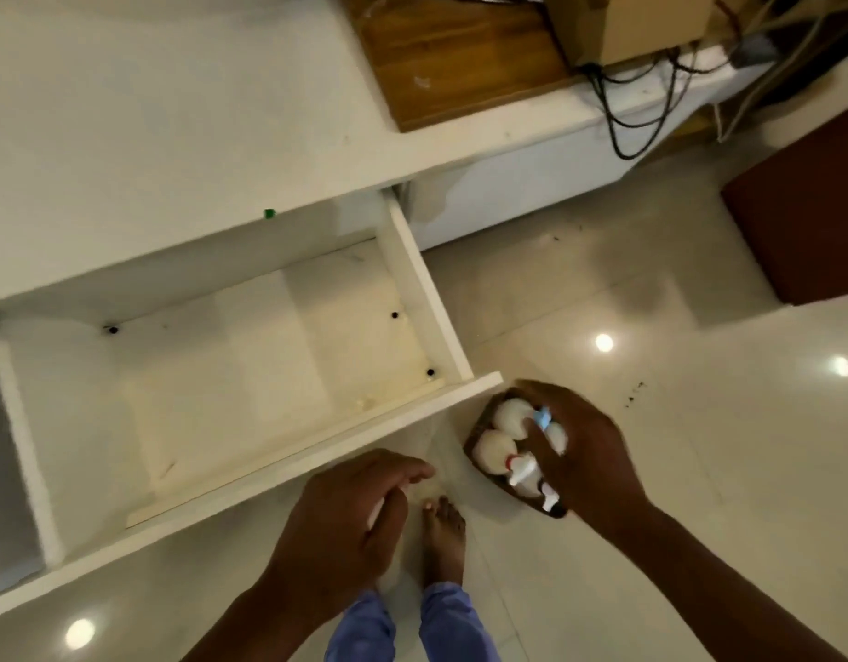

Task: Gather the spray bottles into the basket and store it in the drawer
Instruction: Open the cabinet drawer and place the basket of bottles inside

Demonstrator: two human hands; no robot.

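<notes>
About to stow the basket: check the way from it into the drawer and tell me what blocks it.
Only the drawer's front panel lies between the basket and the drawer, so the basket must go over it. The drawer is pulled open and nothing shows inside. The right hand rests over the bottles.

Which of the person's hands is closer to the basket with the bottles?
Right. The right hand reaches over the basket onto its spray bottles; the left hand is off to its left, apart.
</notes>
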